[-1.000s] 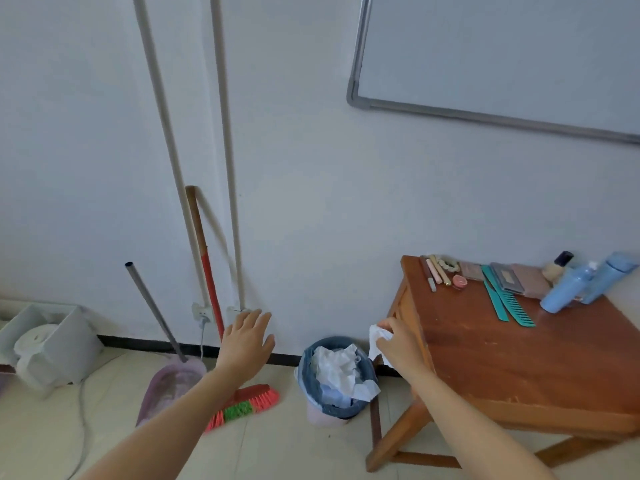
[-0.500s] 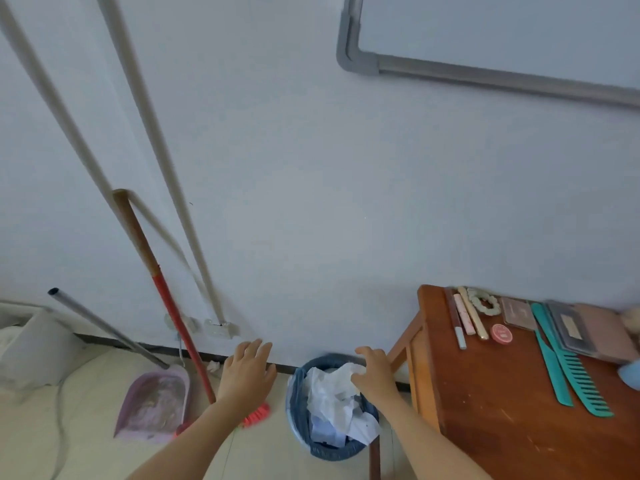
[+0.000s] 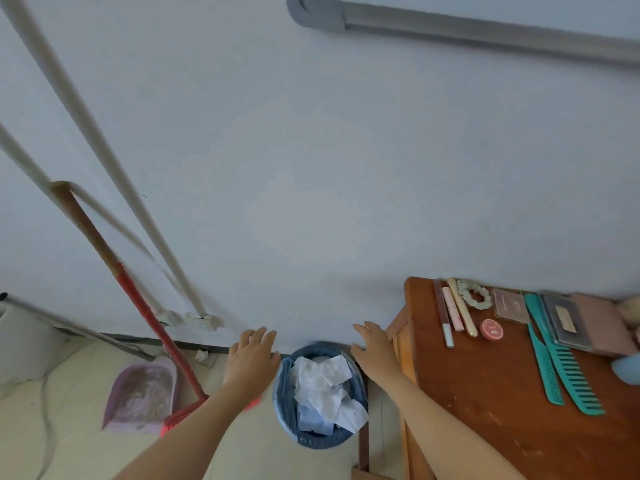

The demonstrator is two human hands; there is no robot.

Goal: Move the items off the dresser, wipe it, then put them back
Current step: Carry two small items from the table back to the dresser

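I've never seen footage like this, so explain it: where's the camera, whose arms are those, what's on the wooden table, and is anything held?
No machine here: the camera sits on a person's head, looking forward and down, so the bare arms are their own. The left hand and right hand are open, either side of a blue bin of crumpled paper; neither holds anything. The wooden dresser at right carries two teal combs, a small red tin, a hair tie, slim sticks and flat cases. A broom and dustpan sit by the wall.
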